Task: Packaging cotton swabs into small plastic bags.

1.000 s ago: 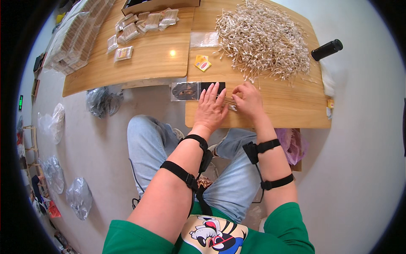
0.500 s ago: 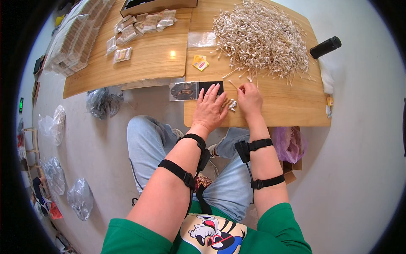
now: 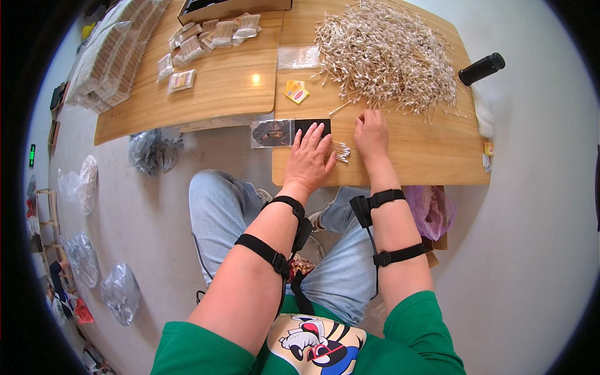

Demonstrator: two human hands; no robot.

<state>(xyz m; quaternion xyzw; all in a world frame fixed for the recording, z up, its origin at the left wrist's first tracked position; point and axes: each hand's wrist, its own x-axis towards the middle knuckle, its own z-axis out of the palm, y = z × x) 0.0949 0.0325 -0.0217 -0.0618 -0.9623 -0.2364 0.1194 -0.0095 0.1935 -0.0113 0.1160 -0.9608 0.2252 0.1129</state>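
My left hand [image 3: 309, 160] lies flat, fingers spread, over a small row of cotton swabs [image 3: 339, 151]. Their white tips stick out to its right, and the rest of the row is under the hand. Beneath my fingertips is a black flat piece [image 3: 322, 125], beside a clear plastic bag [image 3: 272, 134]. My right hand [image 3: 372, 134] is closed in a pinch at the near edge of a large heap of cotton swabs [image 3: 390, 56]. Swab ends meet its fingertips, though the grip itself is partly hidden. One loose swab [image 3: 339, 108] lies just left of it.
Yellow cards [image 3: 296, 92] and a clear bag [image 3: 299, 58] lie left of the heap. Filled swab packets [image 3: 215, 34] and stacked packs [image 3: 109, 56] stand farther left. A black cylinder [image 3: 481, 69] is at the right edge. A purple bag [image 3: 431, 209] hangs below the table.
My right hand has moved away from the swab row, up to the heap's near edge. The swab it held pointing left no longer shows there. My left hand stays in place.
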